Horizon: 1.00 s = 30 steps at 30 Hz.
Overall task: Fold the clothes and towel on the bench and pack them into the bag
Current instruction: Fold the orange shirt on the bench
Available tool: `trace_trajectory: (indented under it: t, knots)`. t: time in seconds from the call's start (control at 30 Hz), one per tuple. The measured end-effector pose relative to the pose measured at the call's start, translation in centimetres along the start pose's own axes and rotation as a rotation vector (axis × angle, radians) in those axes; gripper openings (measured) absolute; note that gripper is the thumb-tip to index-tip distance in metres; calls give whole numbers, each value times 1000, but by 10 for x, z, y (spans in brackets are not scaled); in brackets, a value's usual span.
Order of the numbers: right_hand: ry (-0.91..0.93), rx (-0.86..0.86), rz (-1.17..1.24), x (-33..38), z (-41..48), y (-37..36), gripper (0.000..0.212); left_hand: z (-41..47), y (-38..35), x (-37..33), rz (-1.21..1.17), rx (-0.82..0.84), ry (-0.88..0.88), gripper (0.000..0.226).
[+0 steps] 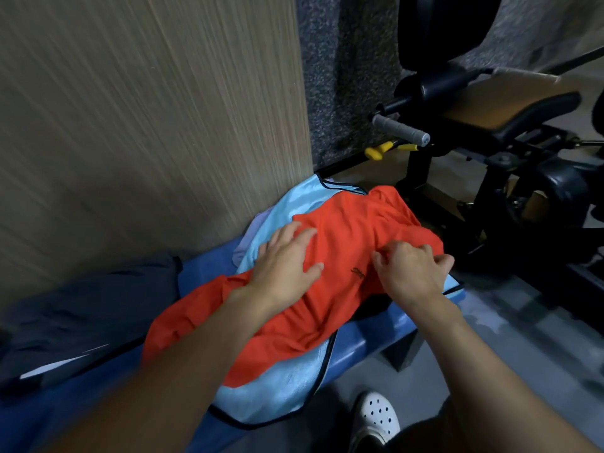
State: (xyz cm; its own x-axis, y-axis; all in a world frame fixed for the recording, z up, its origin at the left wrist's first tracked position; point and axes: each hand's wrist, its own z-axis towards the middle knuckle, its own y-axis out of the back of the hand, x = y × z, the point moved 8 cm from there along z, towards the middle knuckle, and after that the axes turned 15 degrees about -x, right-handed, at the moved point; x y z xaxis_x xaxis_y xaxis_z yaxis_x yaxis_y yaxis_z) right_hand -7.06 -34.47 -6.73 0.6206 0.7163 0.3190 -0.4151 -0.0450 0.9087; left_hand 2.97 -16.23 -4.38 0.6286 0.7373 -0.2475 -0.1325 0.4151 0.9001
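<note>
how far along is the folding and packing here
Nothing looks done: no folded item shows and no bag is clearly in view. In hand: the orange shirt, spread over the light blue towel; the left hand presses it flat while the right hand pinches its fabric. Left: the towel, the dark item and all packing.

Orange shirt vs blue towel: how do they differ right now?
Colour: the shirt is orange with a small dark logo; the towel is pale blue with dark edging.
Layer: the shirt lies on top, the towel under it.
Handling: the left hand presses flat on the shirt and the right hand pinches it; neither grips the towel.
Shared: both lie unfolded on the bench.
</note>
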Motion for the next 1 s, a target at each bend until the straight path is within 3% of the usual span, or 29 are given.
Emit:
trace_trajectory:
  t: [0.07,0.2,0.27,0.33,0.37,0.43,0.5,0.53,0.63,0.7,0.8,0.9,1.0]
  knots:
    - [11,1,-31,-5,0,-2,34,-1,-8,3,116,85,28,67]
    - [-10,-120,89,-9,7,4,49,-6,3,-10,150,-5,-75,28]
    - [-38,-107,154,-10,10,3,67,-10,5,-13,155,99,-105,15]
    - [-92,-46,156,-15,12,-2,73,-17,-1,-7,88,352,9,34]
    - [-106,-32,137,-17,12,-4,65,-19,-3,-5,62,416,43,43]
    - [-82,-63,106,-15,13,1,35,-10,6,-6,65,301,27,43]
    - [-52,-85,158,-9,10,5,24,2,20,-12,-22,6,-31,28]
    - [-38,-92,198,-7,9,7,21,6,21,-14,-110,-59,-42,35]
    - [-12,-154,333,-2,7,13,14,11,-2,-12,-241,34,39,78]
    - [1,-167,436,0,6,18,22,13,-14,-8,-217,77,114,85]
    - [52,-34,301,5,1,7,48,16,-16,-9,-82,114,75,70]
    - [68,14,162,4,0,-2,33,19,-12,-14,-21,146,35,38]
    - [19,-40,195,2,4,-1,43,29,-6,-16,-20,66,-14,28]
